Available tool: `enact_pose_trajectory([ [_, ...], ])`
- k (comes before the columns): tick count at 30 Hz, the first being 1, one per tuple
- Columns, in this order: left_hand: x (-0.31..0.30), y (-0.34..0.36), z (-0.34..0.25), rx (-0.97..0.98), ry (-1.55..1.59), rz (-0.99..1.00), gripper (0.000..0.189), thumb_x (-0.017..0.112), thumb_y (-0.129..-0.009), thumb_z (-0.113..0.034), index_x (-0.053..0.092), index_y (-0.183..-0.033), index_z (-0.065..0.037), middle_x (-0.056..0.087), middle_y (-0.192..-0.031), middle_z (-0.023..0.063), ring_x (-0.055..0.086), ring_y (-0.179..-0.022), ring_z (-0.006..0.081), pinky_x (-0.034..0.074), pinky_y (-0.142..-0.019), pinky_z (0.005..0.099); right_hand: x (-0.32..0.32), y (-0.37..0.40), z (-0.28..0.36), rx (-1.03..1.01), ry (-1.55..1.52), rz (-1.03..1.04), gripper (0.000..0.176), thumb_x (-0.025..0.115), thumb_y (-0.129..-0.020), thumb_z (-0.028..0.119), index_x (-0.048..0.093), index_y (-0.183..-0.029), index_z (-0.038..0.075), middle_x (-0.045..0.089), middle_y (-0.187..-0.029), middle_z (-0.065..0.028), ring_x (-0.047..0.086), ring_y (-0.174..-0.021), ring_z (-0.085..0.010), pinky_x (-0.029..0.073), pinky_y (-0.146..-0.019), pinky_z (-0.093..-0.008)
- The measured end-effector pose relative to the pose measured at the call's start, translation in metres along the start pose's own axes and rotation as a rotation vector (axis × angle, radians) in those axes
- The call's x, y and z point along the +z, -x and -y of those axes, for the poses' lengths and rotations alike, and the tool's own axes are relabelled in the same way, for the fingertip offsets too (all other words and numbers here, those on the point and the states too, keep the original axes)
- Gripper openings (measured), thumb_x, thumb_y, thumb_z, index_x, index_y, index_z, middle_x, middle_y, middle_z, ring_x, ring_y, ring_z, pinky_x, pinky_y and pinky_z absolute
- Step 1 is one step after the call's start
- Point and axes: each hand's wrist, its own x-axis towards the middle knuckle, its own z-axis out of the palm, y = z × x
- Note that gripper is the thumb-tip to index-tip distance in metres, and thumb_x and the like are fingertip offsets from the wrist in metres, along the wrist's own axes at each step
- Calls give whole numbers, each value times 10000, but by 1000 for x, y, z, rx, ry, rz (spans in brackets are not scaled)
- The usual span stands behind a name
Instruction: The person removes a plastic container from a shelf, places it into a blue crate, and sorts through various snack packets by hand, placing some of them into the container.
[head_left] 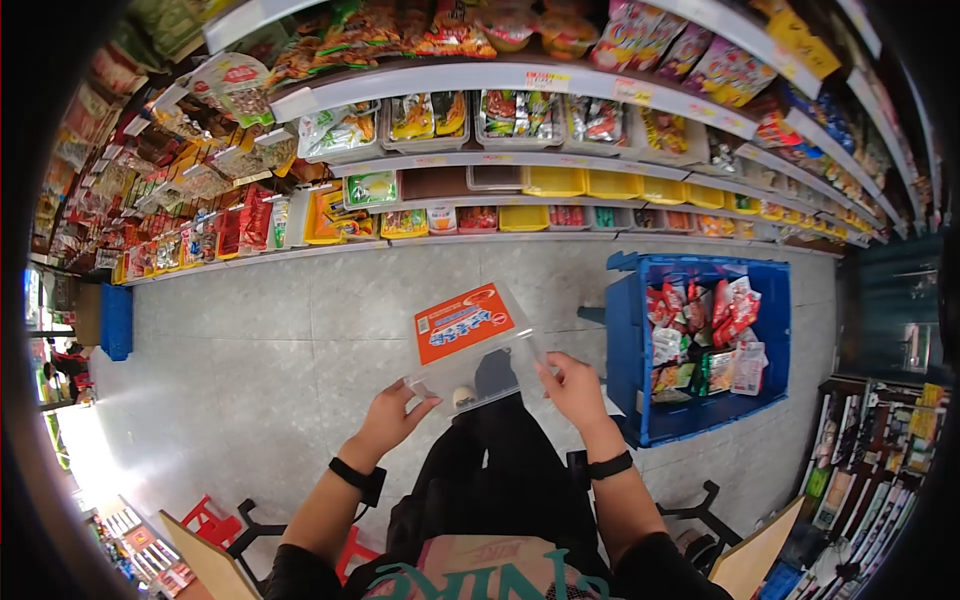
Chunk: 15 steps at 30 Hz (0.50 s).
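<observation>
A clear plastic box [440, 379] with a large orange-red printed label [466, 325] is held out over the floor in front of my lap. My left hand [395, 412] pinches its near left corner, and my right hand [572, 388] grips its right side, thumb along the edge. Through the transparent wall, the floor and a dark shape show. To the right of my right hand stands a blue plastic crate [630, 360] filled with red, white and green snack packets [730, 310].
Shelves [420, 90] of bagged snacks in clear and yellow bins [553, 181] curve across the front. A blue bin [116, 322] stands far left. Red stools [210, 522] are at lower left, and a dark cabinet [890, 310] is at right.
</observation>
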Motion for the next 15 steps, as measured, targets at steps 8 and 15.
enact_pose_trajectory([
  [8, 11, 67, -23, 34, 122, -87, 270, 733, -914, -320, 721, -1040, -82, 681, -997, 212, 681, -862, 372, 538, -758, 422, -35, 55, 41, -267, 195, -39, 242, 716, -912, 274, 724, -1015, 54, 642, -598, -143, 672, -523, -255, 504, -524, -364],
  [15, 34, 92, -64, 86, 193, -113, 297, 736, -915, -292, 720, -1055, -30, 671, -1227, 218, 661, -1111, 374, 521, -937, 404, -79, 98, 47, -277, 299, -47, 259, 680, -911, 304, 724, -997, 64, 679, -719, -179, 671, -647, -357, 526, -626, -449],
])
